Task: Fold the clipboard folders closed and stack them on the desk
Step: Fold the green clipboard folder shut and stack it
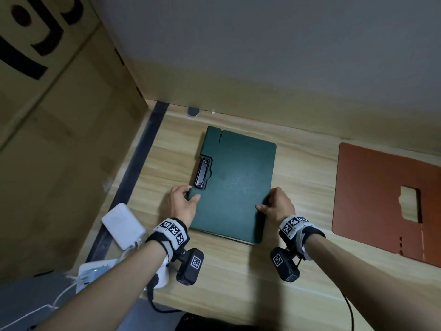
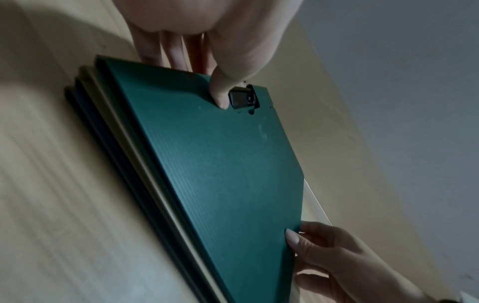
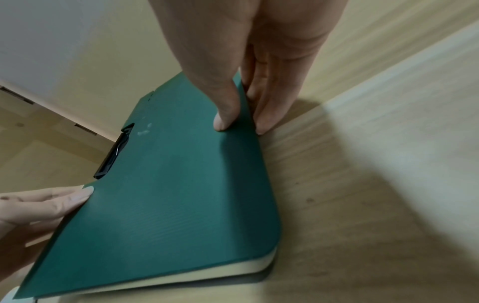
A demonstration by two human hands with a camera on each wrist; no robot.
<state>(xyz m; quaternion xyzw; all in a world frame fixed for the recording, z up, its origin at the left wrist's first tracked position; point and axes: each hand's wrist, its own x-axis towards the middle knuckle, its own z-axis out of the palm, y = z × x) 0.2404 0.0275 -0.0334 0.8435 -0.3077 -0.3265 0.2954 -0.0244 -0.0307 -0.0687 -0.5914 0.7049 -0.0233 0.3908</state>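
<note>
A: Where is the green folder [image 1: 235,185] right now?

B: Closed, on top of a stack on the wooden surface [image 1: 298,168], near the back wall. Its black clip [image 1: 202,173] shows through a notch on the left edge.

A: What is under it?

B: The head view hides nearly all of that. The left wrist view shows a pale layer [image 2: 124,131] and a dark blue layer [image 2: 103,131] fanned out beneath the green cover; the right wrist view shows a cream edge [image 3: 207,276] over a darker one at the near corner. How many folders that makes I cannot tell.

A: And the hands?

B: The left hand [image 1: 182,203] grips the left edge just below the clip, thumb on the cover and fingers curled under. The right hand [image 1: 278,205] pinches the right edge, thumb on top, fingers tucked below the cover. In the right wrist view that edge is lifted a little off the layers under it, and the fingertips beyond are partly hidden behind the cover.

A: Anything else on the surface?

B: A brown folder [image 1: 386,201] lies open and flat to the right, well apart from the stack, cut off by the frame edge; a rectangular cutout in it shows the wood. To the left a white box-shaped item [image 1: 124,225] with cables sits at the surface's edge, and another white device [image 1: 95,273] below it is partly covered by the left forearm. Two small round things [image 1: 193,111] by the back wall are too small to identify. The surface in both wrist views is blurred.
</note>
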